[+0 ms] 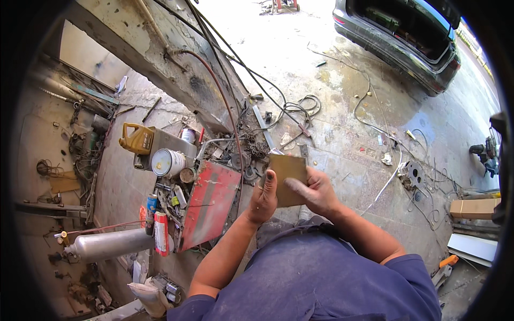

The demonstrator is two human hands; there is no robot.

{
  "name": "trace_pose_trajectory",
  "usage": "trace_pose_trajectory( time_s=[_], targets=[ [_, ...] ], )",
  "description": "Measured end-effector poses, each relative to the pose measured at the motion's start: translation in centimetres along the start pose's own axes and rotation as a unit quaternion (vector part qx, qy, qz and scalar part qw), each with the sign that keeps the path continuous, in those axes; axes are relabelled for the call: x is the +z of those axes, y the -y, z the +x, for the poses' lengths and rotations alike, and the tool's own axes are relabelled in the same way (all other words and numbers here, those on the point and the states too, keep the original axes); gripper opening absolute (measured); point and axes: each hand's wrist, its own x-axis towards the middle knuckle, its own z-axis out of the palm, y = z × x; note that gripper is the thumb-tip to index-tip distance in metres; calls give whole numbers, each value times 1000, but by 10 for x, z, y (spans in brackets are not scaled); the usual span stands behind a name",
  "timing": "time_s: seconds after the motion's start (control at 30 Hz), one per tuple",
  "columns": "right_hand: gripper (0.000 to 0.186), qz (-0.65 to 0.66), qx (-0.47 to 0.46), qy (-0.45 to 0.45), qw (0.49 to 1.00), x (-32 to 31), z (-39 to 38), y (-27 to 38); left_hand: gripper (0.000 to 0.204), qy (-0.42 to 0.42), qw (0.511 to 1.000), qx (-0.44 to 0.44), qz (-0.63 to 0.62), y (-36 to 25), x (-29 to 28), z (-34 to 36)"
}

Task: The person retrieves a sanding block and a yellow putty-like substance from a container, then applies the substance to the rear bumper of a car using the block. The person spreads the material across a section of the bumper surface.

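Where the hands meet: left hand (263, 199) and right hand (320, 193) pinch an olive-brown sheet (285, 170) at opposite sides, thumbs on its face; the fingers behind are mostly hidden.
Sheet: raised in front of the torso, apart from the floor.
Thumbs: the step in hand looks like steadying or adjusting the sheet; a next move would call for one side staying pinched while the other shifts.
Red panel (210, 202): left of the hands.
White-lidded can (168, 162): beyond the panel, near a gold jug (137, 138).
Dark car (409, 51): farthest, rear open.
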Motion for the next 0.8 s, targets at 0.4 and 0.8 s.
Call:
trace_pose_trajectory(
  time_s=[0.4, 0.8],
  targets=[
    [30, -94, -24, -31, 995, -17, 9, 23, 83, 55, 997, -36, -47, 4, 9, 10],
    [31, -15, -25, -166, 986, -59, 9, 31, 48, 123, 972, -36, 199, 22, 26, 31]
  ],
)
